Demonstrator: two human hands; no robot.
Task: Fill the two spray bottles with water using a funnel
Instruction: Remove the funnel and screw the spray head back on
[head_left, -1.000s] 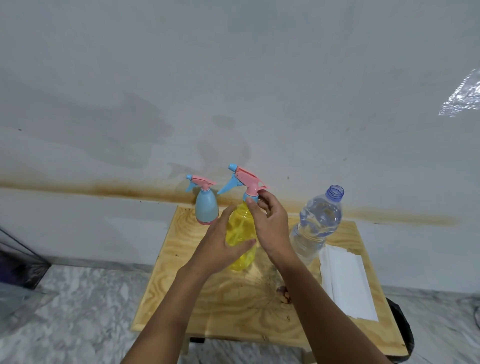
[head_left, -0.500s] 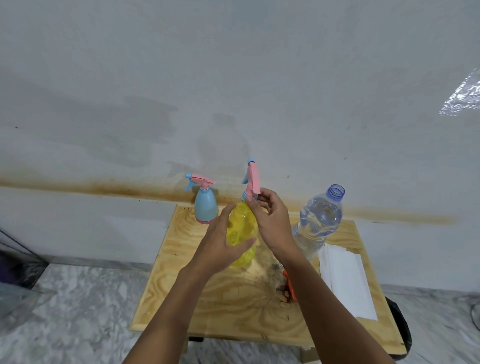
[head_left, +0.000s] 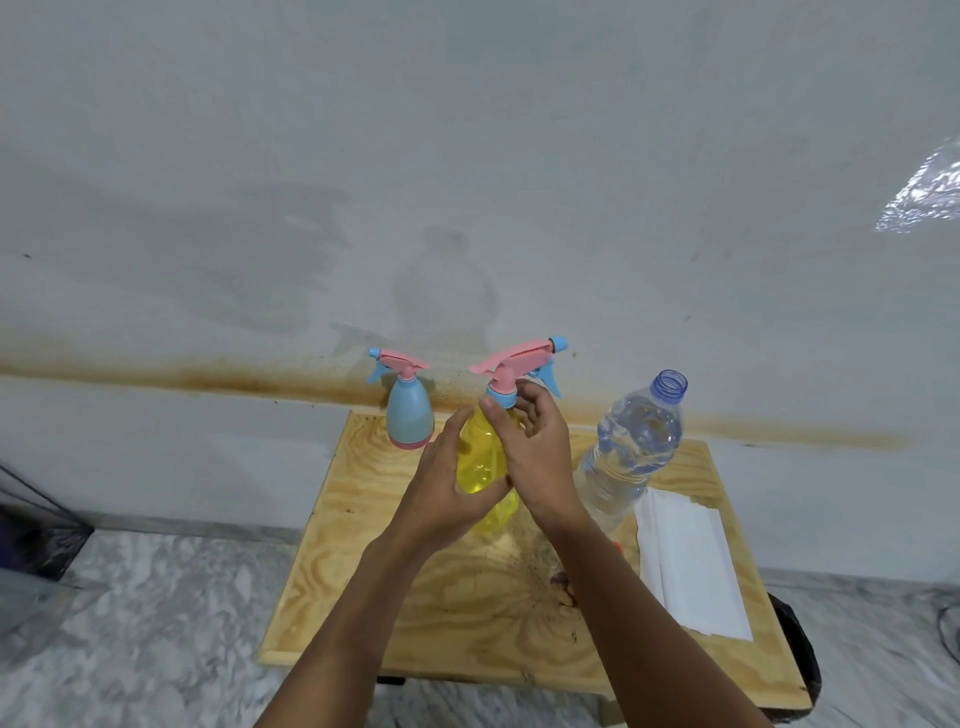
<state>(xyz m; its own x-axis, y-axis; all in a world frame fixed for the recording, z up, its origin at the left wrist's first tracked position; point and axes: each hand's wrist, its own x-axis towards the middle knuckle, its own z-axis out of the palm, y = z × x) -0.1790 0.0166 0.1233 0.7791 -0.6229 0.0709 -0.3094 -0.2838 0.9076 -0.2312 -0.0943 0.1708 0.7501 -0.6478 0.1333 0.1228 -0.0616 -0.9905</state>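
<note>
A wooden table (head_left: 363, 597) is standing on a marble floor (head_left: 156, 623). On it, a blue bottle (head_left: 410, 418) is sitting at the far left corner, a yellow bottle (head_left: 480, 462) is standing mid-table, a water bottle (head_left: 628, 452) is standing right of it, and white paper (head_left: 691, 566) is lying along the right edge.

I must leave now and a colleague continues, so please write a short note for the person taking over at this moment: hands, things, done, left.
Left hand grips the yellow bottle, upright on the table. Right hand pinches the collar of its spray head.
Blue bottle stands behind, to the left, head on. Water bottle stands uncapped on the right, beside white paper.
Done: neither spray bottle is open yet.
Left: remove both heads, fill through the funnel, which is not clearly in view.
</note>
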